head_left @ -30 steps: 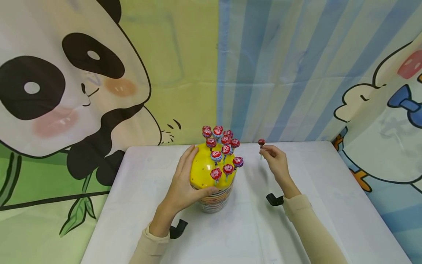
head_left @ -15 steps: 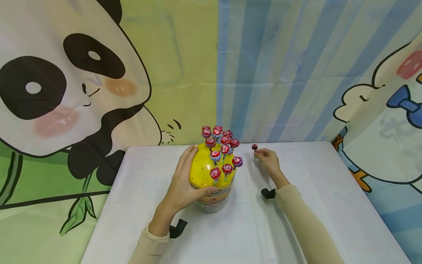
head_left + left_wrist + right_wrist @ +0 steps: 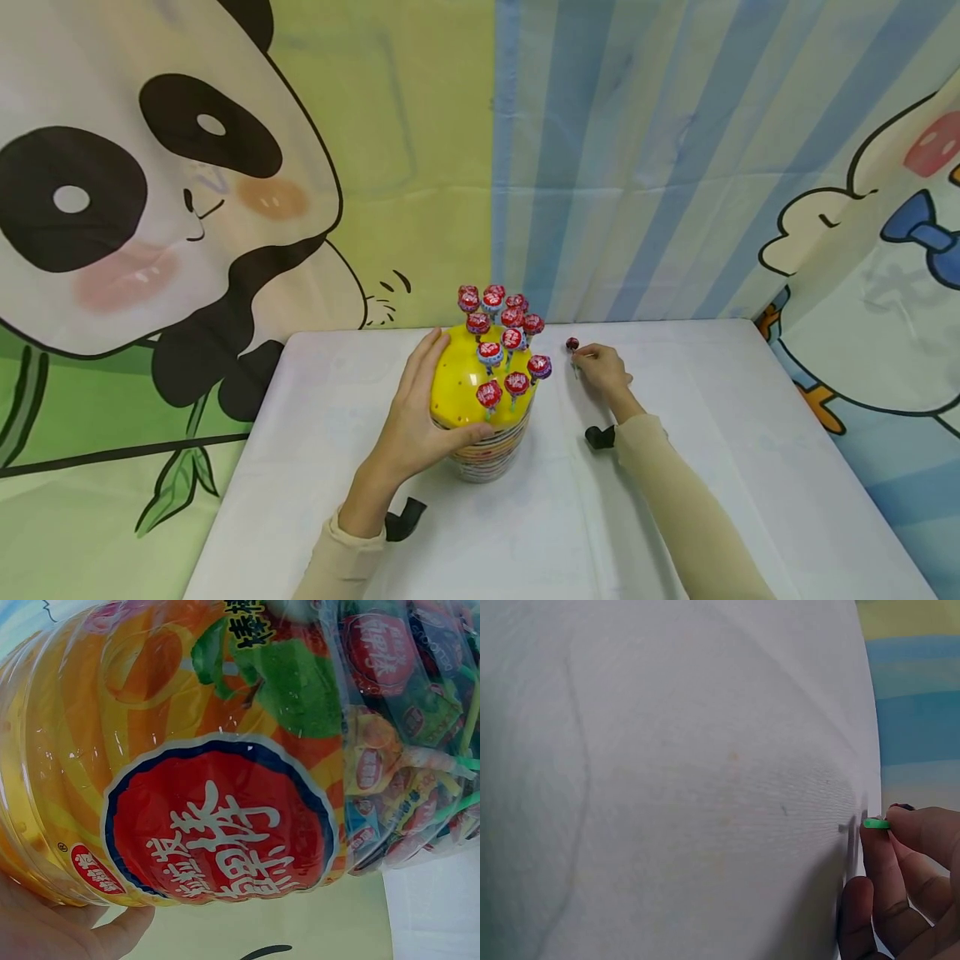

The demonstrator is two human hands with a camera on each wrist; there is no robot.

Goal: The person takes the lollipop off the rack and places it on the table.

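A clear plastic candy jar with a yellow domed lid stands on the table. Several red-wrapped lollipops stick up from holes in the lid, mostly over its right and far side. My left hand grips the lid from the left, thumb across the near side and fingers along the far side. To the right of the jar, my right hand pinches a single lollipop by its stick, the dark red head up. In the right wrist view the green stick end shows between thumb and fingertips.
The white-covered table ends at a back edge near both hands. Behind it hangs a printed cloth with a panda and stripes. Black straps stick out at both wrists. Wrapped candies show through the jar's wall.
My right hand has moved left, toward the jar, and lower, carrying the lollipop with it. My left hand and the jar have stayed in place.
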